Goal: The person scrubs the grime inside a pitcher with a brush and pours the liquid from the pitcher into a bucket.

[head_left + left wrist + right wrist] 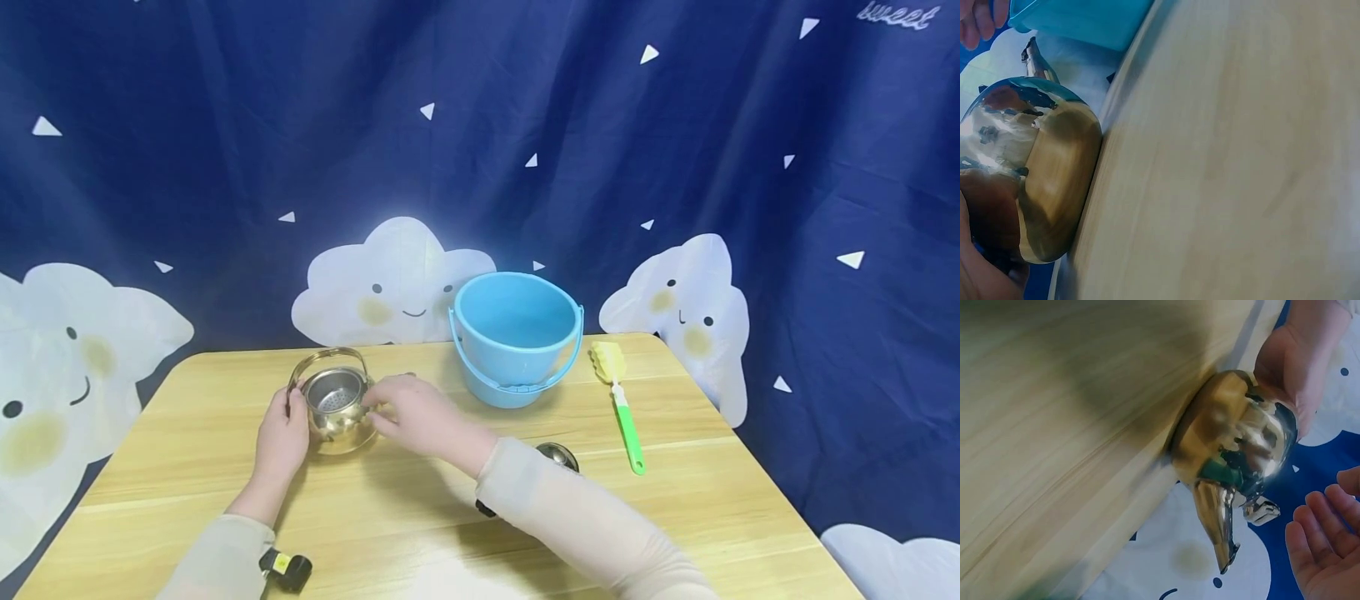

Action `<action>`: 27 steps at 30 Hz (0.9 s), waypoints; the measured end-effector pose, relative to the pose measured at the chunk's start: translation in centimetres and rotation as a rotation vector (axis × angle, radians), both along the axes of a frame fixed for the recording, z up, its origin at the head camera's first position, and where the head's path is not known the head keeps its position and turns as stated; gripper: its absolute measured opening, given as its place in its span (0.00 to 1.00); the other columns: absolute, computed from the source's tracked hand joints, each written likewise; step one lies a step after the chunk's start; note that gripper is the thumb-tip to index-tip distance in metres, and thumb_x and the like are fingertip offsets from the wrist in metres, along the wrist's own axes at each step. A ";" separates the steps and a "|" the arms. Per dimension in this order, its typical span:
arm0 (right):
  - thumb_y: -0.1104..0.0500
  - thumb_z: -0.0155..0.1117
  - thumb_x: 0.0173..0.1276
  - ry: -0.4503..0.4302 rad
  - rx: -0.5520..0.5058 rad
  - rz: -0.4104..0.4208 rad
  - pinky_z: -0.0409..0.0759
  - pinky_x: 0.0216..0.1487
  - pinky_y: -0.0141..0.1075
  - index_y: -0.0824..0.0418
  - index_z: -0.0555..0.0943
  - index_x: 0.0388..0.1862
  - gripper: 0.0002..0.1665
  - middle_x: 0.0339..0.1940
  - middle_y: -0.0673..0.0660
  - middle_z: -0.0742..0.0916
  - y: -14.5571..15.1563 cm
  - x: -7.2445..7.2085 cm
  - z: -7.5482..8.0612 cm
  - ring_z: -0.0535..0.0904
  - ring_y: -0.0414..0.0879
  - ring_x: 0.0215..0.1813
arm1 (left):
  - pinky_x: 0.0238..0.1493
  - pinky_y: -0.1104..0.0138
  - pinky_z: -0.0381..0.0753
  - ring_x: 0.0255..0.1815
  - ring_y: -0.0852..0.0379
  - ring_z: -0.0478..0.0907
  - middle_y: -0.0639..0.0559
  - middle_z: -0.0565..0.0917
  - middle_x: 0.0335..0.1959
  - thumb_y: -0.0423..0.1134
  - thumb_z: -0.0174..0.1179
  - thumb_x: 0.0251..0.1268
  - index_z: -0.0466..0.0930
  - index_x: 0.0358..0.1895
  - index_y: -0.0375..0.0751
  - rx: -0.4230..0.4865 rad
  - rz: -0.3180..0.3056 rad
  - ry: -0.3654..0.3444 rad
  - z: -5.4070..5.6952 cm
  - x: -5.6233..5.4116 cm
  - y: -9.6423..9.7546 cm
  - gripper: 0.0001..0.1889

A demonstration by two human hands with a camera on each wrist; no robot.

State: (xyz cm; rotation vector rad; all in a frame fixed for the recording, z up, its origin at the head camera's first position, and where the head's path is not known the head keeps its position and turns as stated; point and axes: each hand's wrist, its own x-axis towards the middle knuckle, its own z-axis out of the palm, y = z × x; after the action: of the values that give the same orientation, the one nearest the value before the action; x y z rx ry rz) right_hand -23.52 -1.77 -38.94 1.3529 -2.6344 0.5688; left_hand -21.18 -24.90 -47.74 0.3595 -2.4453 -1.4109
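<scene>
A shiny gold metal teapot [341, 429] with a raised hoop handle [327, 353] stands upright on the table at the left. Its top is uncovered, and a perforated silver strainer [334, 390] sits in the mouth. My left hand [281, 433] holds the pot's left side near the handle's base; some of its fingers are hidden. Beside the spout, my right hand [420, 417] hovers with loosely bent fingers. In the right wrist view a gap separates those fingers [1319, 528] from the spout [1213, 519].
A dark round metal lid [558, 456] lies on the table, partly behind my right sleeve. At the back stands a light blue bucket [517, 367] with its handle down in front. Right of it lies a yellow sponge brush [621, 408] with a green handle. A cloud-patterned curtain hangs behind.
</scene>
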 end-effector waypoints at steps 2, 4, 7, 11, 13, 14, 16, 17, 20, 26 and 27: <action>0.55 0.62 0.73 0.007 -0.008 0.008 0.73 0.63 0.29 0.55 0.84 0.53 0.13 0.52 0.47 0.87 -0.3 0.0 -0.1 0.81 0.38 0.54 | 0.72 0.39 0.57 0.74 0.29 0.58 0.31 0.65 0.73 0.54 0.28 0.82 0.61 0.75 0.36 0.000 0.000 -0.001 0.0 0.0 0.0 0.32; 0.56 0.63 0.73 0.026 -0.020 0.018 0.74 0.61 0.28 0.56 0.84 0.52 0.12 0.50 0.47 0.88 -0.7 0.0 -0.2 0.82 0.39 0.51 | 0.72 0.39 0.57 0.74 0.29 0.58 0.31 0.66 0.73 0.53 0.28 0.82 0.61 0.75 0.36 0.000 0.003 0.000 0.0 0.0 0.0 0.31; 0.57 0.63 0.72 0.069 -0.037 0.037 0.75 0.59 0.26 0.57 0.85 0.50 0.11 0.47 0.47 0.88 -1.2 -0.1 -0.6 0.82 0.38 0.49 | 0.72 0.39 0.57 0.74 0.29 0.58 0.31 0.66 0.73 0.53 0.29 0.82 0.61 0.74 0.36 0.001 0.006 0.001 0.0 0.0 0.0 0.31; 0.57 0.63 0.71 0.086 -0.034 0.036 0.74 0.60 0.26 0.57 0.85 0.50 0.11 0.45 0.46 0.88 -1.8 -0.1 -0.9 0.81 0.37 0.49 | 0.72 0.38 0.57 0.74 0.28 0.58 0.30 0.66 0.72 0.53 0.29 0.82 0.61 0.74 0.35 0.000 0.005 0.001 0.1 0.0 0.1 0.31; 0.56 0.64 0.71 0.082 -0.025 0.030 0.74 0.60 0.26 0.57 0.85 0.51 0.12 0.45 0.46 0.88 -2.1 -0.1 -1.0 0.81 0.36 0.48 | 0.72 0.38 0.57 0.74 0.28 0.58 0.29 0.66 0.72 0.53 0.29 0.82 0.61 0.74 0.35 0.001 0.004 0.003 0.2 0.0 0.1 0.31; 0.56 0.64 0.71 0.079 -0.022 0.026 0.74 0.60 0.26 0.57 0.85 0.51 0.12 0.45 0.46 0.88 -2.2 -0.1 -1.0 0.81 0.37 0.49 | 0.72 0.38 0.57 0.74 0.28 0.58 0.29 0.66 0.72 0.53 0.29 0.82 0.61 0.74 0.35 0.002 0.002 0.003 0.1 0.0 0.1 0.31; 0.56 0.64 0.71 0.076 -0.018 0.020 0.73 0.59 0.25 0.57 0.85 0.51 0.13 0.46 0.47 0.88 -2.4 -0.2 -1.3 0.81 0.36 0.49 | 0.72 0.38 0.57 0.73 0.28 0.59 0.29 0.66 0.72 0.53 0.29 0.82 0.61 0.74 0.34 0.004 0.001 0.005 0.1 0.0 0.2 0.31; 0.56 0.64 0.71 0.077 -0.017 0.019 0.74 0.59 0.25 0.57 0.85 0.52 0.13 0.46 0.47 0.88 -2.5 -0.2 -1.4 0.81 0.36 0.49 | 0.72 0.38 0.57 0.73 0.28 0.59 0.29 0.66 0.72 0.53 0.29 0.82 0.61 0.74 0.34 0.004 0.002 0.006 0.1 0.0 0.2 0.31; 0.56 0.64 0.71 0.082 -0.016 0.016 0.73 0.58 0.24 0.57 0.85 0.52 0.13 0.47 0.47 0.88 -2.7 -0.3 -1.6 0.81 0.36 0.49 | 0.72 0.38 0.57 0.73 0.28 0.59 0.29 0.66 0.72 0.53 0.30 0.82 0.62 0.74 0.34 0.009 0.006 0.009 0.1 0.0 0.2 0.31; 0.56 0.65 0.70 0.116 -0.005 0.011 0.74 0.54 0.23 0.56 0.85 0.52 0.13 0.44 0.46 0.88 -3.6 -0.4 -1.7 0.79 0.35 0.45 | 0.71 0.38 0.58 0.73 0.28 0.60 0.28 0.67 0.71 0.53 0.30 0.82 0.62 0.73 0.33 0.008 0.009 0.014 0.1 0.1 0.2 0.31; 0.56 0.65 0.70 0.119 -0.001 0.012 0.74 0.54 0.23 0.56 0.85 0.51 0.13 0.44 0.46 0.88 -3.7 -0.5 -1.8 0.79 0.35 0.45 | 0.71 0.38 0.58 0.73 0.28 0.60 0.28 0.67 0.71 0.53 0.30 0.82 0.62 0.73 0.33 0.006 0.009 0.013 0.2 0.1 0.2 0.31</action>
State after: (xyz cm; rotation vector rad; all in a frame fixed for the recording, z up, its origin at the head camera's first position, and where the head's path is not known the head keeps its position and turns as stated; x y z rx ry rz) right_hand -23.98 -5.50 -40.70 1.3586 -2.5327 0.4753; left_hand -21.06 -24.71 -47.58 0.3614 -2.4262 -1.4131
